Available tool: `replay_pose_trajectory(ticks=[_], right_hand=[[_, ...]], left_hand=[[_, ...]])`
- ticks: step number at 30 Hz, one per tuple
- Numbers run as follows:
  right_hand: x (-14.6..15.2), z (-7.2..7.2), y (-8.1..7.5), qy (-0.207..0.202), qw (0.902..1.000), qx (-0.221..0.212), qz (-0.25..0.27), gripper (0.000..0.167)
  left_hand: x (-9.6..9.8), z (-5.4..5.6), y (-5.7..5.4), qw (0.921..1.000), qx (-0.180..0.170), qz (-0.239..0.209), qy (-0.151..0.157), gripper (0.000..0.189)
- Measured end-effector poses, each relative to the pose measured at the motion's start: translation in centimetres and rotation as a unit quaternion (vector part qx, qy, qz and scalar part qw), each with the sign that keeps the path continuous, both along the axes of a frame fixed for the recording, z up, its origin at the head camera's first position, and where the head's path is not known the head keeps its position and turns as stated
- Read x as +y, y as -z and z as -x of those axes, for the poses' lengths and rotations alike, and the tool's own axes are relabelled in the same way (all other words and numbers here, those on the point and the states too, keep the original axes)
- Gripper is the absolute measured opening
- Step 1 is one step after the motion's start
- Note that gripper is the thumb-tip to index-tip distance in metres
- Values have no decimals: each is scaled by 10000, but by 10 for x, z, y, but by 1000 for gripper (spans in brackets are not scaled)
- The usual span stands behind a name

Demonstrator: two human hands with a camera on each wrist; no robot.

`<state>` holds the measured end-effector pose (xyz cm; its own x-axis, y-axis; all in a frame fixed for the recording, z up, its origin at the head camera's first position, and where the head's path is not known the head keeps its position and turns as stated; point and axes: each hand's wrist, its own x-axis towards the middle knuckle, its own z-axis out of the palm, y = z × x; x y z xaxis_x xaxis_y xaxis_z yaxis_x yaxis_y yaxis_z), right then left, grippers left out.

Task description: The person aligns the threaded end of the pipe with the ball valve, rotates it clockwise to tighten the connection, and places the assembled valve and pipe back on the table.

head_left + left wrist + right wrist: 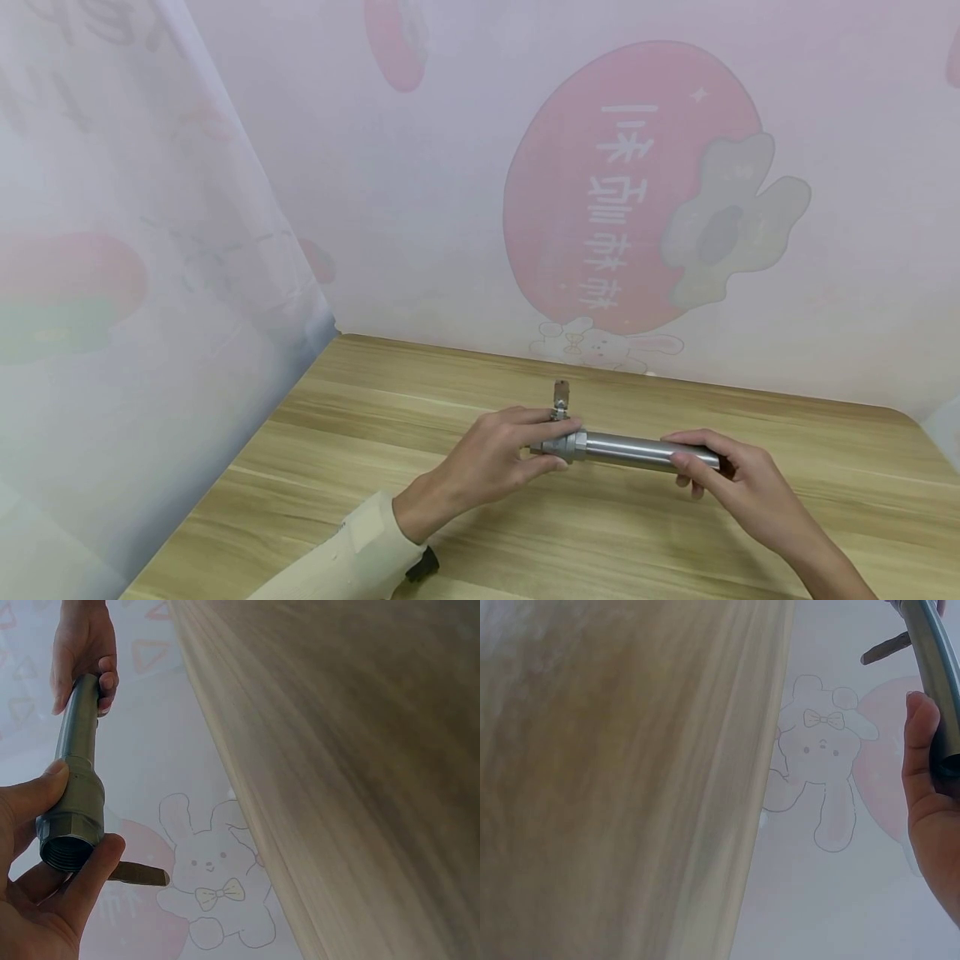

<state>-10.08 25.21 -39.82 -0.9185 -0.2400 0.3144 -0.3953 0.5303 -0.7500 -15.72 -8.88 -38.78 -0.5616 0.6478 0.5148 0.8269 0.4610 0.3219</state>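
Observation:
A steel ball valve (576, 446) is joined to one end of a smooth metal pipe (630, 449), and the two lie in one line above the wooden table. My left hand (491, 450) grips the valve between thumb and fingers. The valve's flat lever (562, 394) sticks out toward the back wall. In the left wrist view the valve's open threaded end (67, 853) faces the camera. My right hand (750, 483) holds the pipe's far end, thumb on the near side and fingers behind. Its palm partly hides that end. The right wrist view shows the right thumb (922, 724) along the pipe.
The wood-grain table (337, 433) ends at a back edge against a printed fabric wall (435, 208). Another fabric panel (150, 250) hangs along the left side. A small black object (422, 566) shows beneath the left sleeve (360, 542).

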Motion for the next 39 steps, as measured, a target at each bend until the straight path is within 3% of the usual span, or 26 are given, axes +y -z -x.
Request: replay_pose_trajectory(ticks=[31,39], right_hand=[[-1,1,0,-102,9997,60,222,18],[-2,1,0,-157,9986,297,401,38]], left_hand=[[0,0,1,10000,12,30,26,52],[-1,1,1,10000,50,-8,36,51]])
